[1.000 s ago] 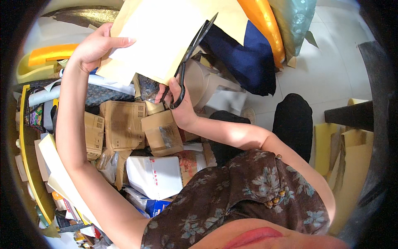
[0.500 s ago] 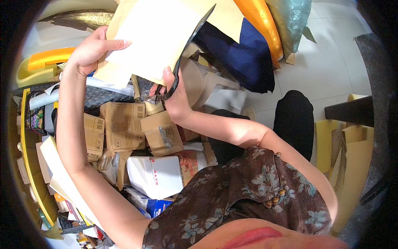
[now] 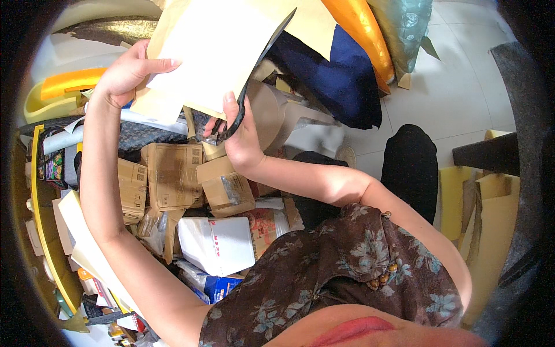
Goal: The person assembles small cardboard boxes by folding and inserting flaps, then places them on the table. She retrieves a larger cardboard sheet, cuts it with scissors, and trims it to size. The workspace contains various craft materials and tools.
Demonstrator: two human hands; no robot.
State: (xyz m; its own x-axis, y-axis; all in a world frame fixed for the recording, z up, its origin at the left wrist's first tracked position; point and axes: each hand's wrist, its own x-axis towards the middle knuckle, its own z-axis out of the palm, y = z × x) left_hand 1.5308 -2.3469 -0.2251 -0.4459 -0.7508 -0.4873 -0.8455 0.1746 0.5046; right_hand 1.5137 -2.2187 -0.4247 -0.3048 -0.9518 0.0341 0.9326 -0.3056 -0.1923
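Note:
A pale cream sheet (image 3: 211, 58), overexposed by bright light, spans the top of the view, with yellowish sheets showing at its edges. My left hand (image 3: 122, 72) grips its left edge, thumb on top and fingers mostly hidden underneath. Large black scissors (image 3: 270, 47) are in my right hand (image 3: 240, 139), my fingers around the handles. One long blade lies along the sheet's right edge, pointing away from me. How far the blades are apart, and where the second one runs, is hidden by the sheet.
Cardboard boxes (image 3: 171, 176) and a white package (image 3: 217, 246) are piled below my arms. Navy fabric (image 3: 347, 87), an orange roll (image 3: 364, 37) and a teal shiny roll (image 3: 404, 34) are beyond the scissors. A yellow-edged shelf (image 3: 43, 225) stands at left, a dark bar (image 3: 488, 155) at right.
My right hand and the scissors have shifted slightly left and a little lower. The sheet has moved slightly left too; my left hand keeps its grip.

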